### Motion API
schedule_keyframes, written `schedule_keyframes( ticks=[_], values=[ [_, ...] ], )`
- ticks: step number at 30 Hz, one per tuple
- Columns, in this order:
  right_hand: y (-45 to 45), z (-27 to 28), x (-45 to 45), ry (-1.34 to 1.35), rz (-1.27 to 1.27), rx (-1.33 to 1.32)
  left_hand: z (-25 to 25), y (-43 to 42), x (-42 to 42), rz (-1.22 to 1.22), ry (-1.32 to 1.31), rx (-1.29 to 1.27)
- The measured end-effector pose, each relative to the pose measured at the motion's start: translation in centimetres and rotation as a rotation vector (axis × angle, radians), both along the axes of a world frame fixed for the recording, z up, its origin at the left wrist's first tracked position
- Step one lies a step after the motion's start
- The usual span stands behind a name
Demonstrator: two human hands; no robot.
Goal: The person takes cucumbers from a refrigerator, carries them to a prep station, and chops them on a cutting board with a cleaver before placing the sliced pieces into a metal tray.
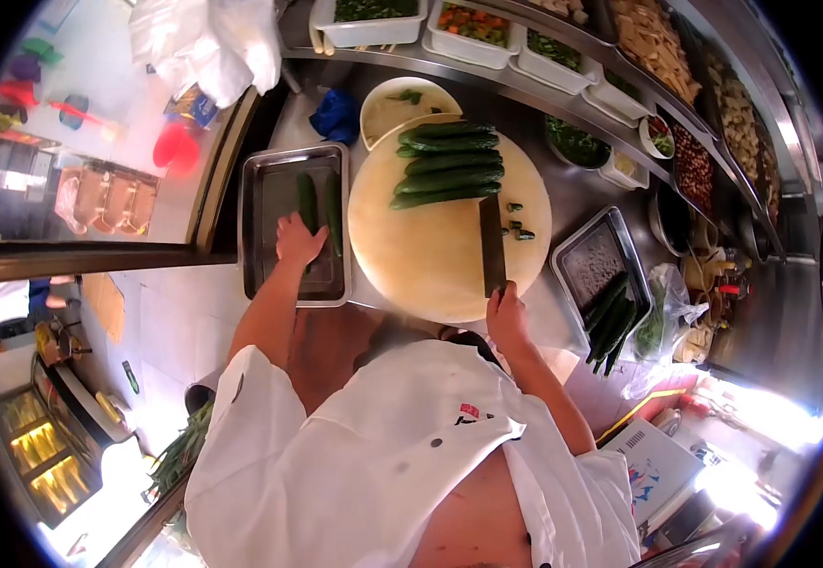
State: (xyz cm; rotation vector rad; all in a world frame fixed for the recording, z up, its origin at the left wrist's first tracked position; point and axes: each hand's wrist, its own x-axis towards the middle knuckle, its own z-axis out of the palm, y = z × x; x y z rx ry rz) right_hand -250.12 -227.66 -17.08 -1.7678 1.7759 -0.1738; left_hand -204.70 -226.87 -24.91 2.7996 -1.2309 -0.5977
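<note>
In the metal tray (pixel 250 227) on the left lie two cucumbers (pixel 334 204). My left hand (pixel 300 239) is over the lower part of the inner cucumber (pixel 307 197), its fingers and thumb closed around it. A cleaver (pixel 492 246) is gripped by its handle in my right hand (pixel 506 310), blade pointing away from me over the round cutting board (pixel 421 256). Several whole cucumbers (pixel 449 180) lie side by side at the board's far part, close to the blade's tip. Small cut cucumber ends (pixel 522 234) sit to the right of the blade.
A second metal tray (pixel 572 275) with several cucumbers (pixel 612 317) stands at right, beside a plastic bag of greens (pixel 662 312). Behind the board are a white bowl (pixel 374 118) and a blue bag (pixel 334 115). Food containers (pixel 473 47) line the shelf above.
</note>
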Motion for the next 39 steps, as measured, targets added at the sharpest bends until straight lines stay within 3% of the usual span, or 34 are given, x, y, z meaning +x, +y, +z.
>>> schedule_keyframes(
  ticks=[3, 7, 12, 18, 20, 21, 23, 24, 26, 30, 32, 34, 35, 36, 38, 39],
  values=[
    [-0.2, 0.4, 0.5, -0.013, 0.003, 0.011, -2.1, -1.0, -0.2, 0.123, 0.026, -0.228],
    [0.1, 0.4, 0.7, 0.098, 0.030, -0.028, 0.9, -2.5, -2.7, 0.100, 0.016, -0.160],
    [0.0, 0.8, 0.9, 0.134, 0.035, 0.008, 0.6, -4.0, -2.3, 0.078, -0.035, -0.054],
    [0.6, 1.6, 0.3, 0.135, 0.066, 0.001, -1.2, -4.1, 0.3, 0.341, 0.067, -0.104],
    [1.2, 0.9, -0.6, 0.098, 0.086, 0.029, -0.7, -3.0, -0.2, 0.668, 0.499, -0.511],
    [1.4, 1.0, -0.8, 0.094, 0.085, 0.036, 2.5, -2.8, -2.6, 0.772, 0.741, -0.624],
    [1.4, 1.4, -0.9, 0.051, 0.073, 0.063, 3.0, -1.9, -6.2, 0.909, 1.171, -0.818],
    [1.4, 1.4, -1.0, 0.049, 0.072, 0.063, 6.4, -1.8, -9.3, 0.944, 1.304, -0.826],
    [1.3, 1.5, -1.2, 0.033, 0.088, 0.038, 5.5, -1.8, -13.8, 1.011, 1.430, -0.997],
    [1.2, 1.7, -2.1, 0.009, 0.061, 0.083, 6.7, 0.2, -19.4, 1.147, 1.641, -0.809],
    [1.1, 1.8, -2.4, -0.092, 0.053, 0.023, 6.3, 2.2, -20.4, 1.064, 1.606, -0.636],
    [1.3, 1.9, -2.4, -0.092, 0.023, 0.042, 7.9, 3.2, -21.6, 0.675, 1.268, -0.573],
    [1.2, 2.0, -2.5, -0.096, 0.007, 0.052, 7.6, 3.3, -20.9, 0.256, 1.030, -0.555],
    [1.3, 2.1, -2.6, -0.095, 0.001, 0.056, 7.4, 3.5, -20.4, 0.253, 1.031, -0.548],
    [1.1, 2.2, -2.6, -0.102, 0.004, 0.072, 8.5, 2.8, -19.4, -0.564, 0.159, -0.508],
    [1.1, 2.2, -2.7, -0.100, 0.001, 0.077, 8.9, 1.8, -18.9, -0.673, 0.126, -0.554]
  ],
)
